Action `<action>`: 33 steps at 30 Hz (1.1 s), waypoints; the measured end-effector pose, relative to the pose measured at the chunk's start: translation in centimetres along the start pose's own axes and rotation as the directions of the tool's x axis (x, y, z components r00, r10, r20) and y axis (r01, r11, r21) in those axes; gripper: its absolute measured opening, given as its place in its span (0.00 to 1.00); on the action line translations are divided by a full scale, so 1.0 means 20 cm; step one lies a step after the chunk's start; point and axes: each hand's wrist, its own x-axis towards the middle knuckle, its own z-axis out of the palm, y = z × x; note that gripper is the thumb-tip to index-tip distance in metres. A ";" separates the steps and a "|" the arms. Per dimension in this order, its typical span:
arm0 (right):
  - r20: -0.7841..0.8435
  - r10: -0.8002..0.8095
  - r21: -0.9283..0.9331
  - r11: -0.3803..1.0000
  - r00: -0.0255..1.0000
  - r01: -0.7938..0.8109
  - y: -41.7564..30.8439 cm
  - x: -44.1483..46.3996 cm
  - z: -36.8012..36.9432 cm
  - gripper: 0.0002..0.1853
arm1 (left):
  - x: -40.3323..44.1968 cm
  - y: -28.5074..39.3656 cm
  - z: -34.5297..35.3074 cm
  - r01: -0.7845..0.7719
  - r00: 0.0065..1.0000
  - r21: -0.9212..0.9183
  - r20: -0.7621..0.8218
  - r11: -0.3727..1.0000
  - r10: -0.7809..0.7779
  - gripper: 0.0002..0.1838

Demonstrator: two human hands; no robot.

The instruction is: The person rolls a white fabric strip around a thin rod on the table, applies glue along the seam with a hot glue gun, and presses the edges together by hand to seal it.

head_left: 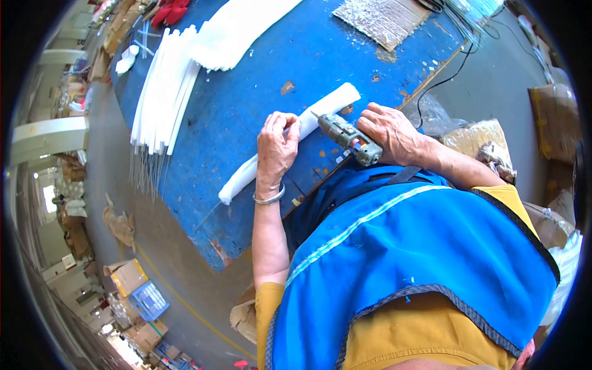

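Observation:
My right hand [394, 131] is wrapped round the rear of a green glue gun [346, 137], whose nozzle points left at a white rolled sheet [330, 102]. The roll lies slantwise on the blue table, soft-looking, with a thin wire sticking out of its lower left end. My left hand [279, 145] is closed over the middle of this roll, thumb and forefinger pinched together at its edge. The fingers hide that part of the roll. The nozzle tip is close to the roll; I cannot tell whether they touch.
On the blue table [246, 102] lie a bundle of white wire-ended tubes [165, 92], a stack of white sheet [237, 31] and a glue-spotted board [381, 20]. A black cable [445, 85] hangs at the right edge. Cardboard boxes [552, 120] stand on the floor.

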 end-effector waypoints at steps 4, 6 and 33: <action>0.091 0.072 -0.008 0.997 0.993 -0.072 0.00 -0.01 -0.03 0.14 | 0.00 0.00 0.00 0.017 1.000 -0.002 0.011 1.000 -0.017 0.03; 0.077 0.068 -0.007 0.998 0.995 -0.068 0.00 -0.01 -0.03 0.14 | 0.00 0.00 0.00 0.006 1.000 -0.008 0.004 1.000 -0.006 0.03; 0.074 0.139 -0.059 0.989 0.988 -0.135 0.05 -0.07 -0.07 0.13 | 0.00 -0.01 0.00 0.015 1.000 -0.012 0.013 1.000 -0.015 0.03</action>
